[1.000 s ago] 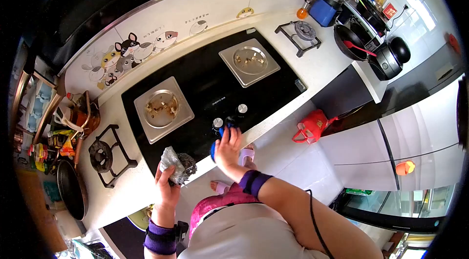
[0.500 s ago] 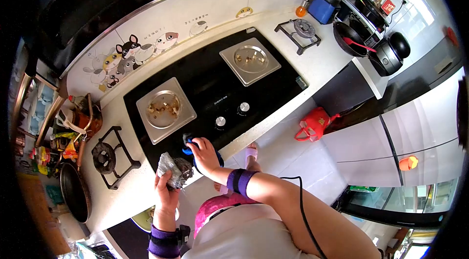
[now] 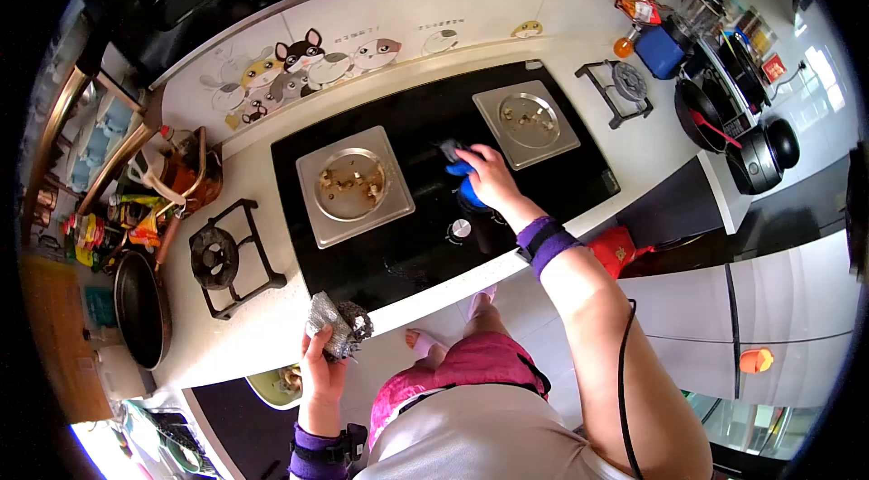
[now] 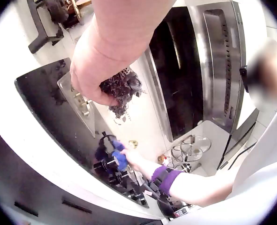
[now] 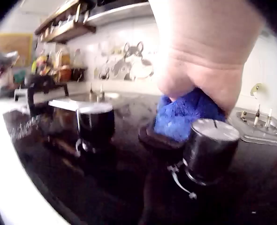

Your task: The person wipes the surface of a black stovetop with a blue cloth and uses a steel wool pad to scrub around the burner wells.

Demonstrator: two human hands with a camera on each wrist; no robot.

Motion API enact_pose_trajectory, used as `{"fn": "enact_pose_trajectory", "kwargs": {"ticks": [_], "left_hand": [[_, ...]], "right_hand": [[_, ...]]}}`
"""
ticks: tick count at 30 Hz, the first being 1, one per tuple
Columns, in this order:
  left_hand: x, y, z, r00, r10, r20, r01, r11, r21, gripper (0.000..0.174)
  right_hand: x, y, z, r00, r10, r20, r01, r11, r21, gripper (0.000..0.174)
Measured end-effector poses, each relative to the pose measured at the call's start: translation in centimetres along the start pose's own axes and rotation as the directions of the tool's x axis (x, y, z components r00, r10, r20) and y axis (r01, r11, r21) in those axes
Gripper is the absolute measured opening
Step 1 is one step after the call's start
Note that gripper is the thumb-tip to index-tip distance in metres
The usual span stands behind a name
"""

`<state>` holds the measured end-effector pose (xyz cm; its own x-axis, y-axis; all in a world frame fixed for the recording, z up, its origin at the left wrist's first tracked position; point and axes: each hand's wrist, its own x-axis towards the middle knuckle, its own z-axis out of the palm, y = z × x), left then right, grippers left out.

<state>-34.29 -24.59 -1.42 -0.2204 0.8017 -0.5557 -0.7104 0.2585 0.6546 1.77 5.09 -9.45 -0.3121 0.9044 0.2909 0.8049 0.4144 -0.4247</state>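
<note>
My right hand [image 3: 496, 183] grips a blue cloth [image 5: 176, 119] and holds it on the black glass cooktop [image 3: 434, 122], between the two burner plates and behind the knobs. A darkened part of the cloth sticks out past the fingers. In the right wrist view, one control knob [image 5: 212, 150] stands right in front of the cloth. My left hand [image 3: 321, 376] holds a crumpled bundle of silvery foil [image 3: 328, 321] at the counter's front edge. Dark, blackened material [image 4: 122, 91] shows on the bundle in the left wrist view.
Metal burner plates with exposed burner parts lie at left [image 3: 317, 226] and right [image 3: 534, 156]. Black pot supports sit on the counter at left [image 3: 272, 276] and right [image 3: 625, 113]. A frying pan [image 3: 140, 312] is at far left; a green bowl [image 3: 272, 389] is below the counter edge.
My right hand slid the cloth left along the cooktop's front, then moved back and right to between the burner plates. The left hand still holds the foil bundle near the front edge.
</note>
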Motion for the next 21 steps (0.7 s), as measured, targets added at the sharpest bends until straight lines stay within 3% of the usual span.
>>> {"fn": "enact_pose_trajectory", "kwargs": {"ticks": [1,3,4,7,11,13,15,17,21], "left_hand": [[0.0,-0.2,0.1,0.999,0.026,-0.034,-0.026,1.000,-0.009,0.031],[0.0,-0.2,-0.2,0.997,0.039,-0.069,-0.040,0.999,-0.016,0.025],[-0.1,-0.1,-0.5,0.997,0.027,-0.074,-0.028,0.999,-0.016,0.025],[-0.3,0.0,-0.1,0.993,0.036,-0.115,-0.040,0.999,-0.030,0.025],[0.3,0.3,-0.3,0.998,0.043,-0.056,-0.044,0.999,-0.018,0.024],[0.2,0.8,0.3,0.998,0.029,-0.062,-0.030,0.999,-0.021,0.024],[0.2,0.9,0.6,0.996,0.034,-0.082,-0.037,0.999,-0.028,0.026],[0.0,1.2,1.2,0.998,0.035,-0.054,-0.036,0.999,-0.018,0.027],[0.3,1.0,0.5,0.999,-0.021,0.045,0.022,0.999,-0.024,0.042]], "right_hand": [[-0.8,1.5,1.1,0.993,-0.031,0.115,0.056,0.974,-0.219,0.057],[-1.4,0.0,1.5,0.931,0.232,0.282,-0.161,0.954,-0.254,0.069],[-0.7,-1.4,1.4,0.833,0.364,0.416,-0.239,0.916,-0.323,0.079],[0.2,-6.8,1.9,0.747,0.497,0.442,-0.386,0.865,-0.320,0.082],[0.1,-12.5,5.4,0.781,0.441,0.442,-0.312,0.889,-0.337,0.073],[-0.9,-15.2,8.0,0.821,0.425,0.381,-0.315,0.894,-0.318,0.071],[-2.8,-17.5,9.5,0.883,0.415,0.217,-0.353,0.895,-0.274,0.071],[-4.7,-19.3,9.0,0.913,0.361,0.192,-0.302,0.911,-0.280,0.068],[-9.3,-20.2,9.8,0.992,0.079,0.099,-0.072,0.995,-0.069,0.056]]}}
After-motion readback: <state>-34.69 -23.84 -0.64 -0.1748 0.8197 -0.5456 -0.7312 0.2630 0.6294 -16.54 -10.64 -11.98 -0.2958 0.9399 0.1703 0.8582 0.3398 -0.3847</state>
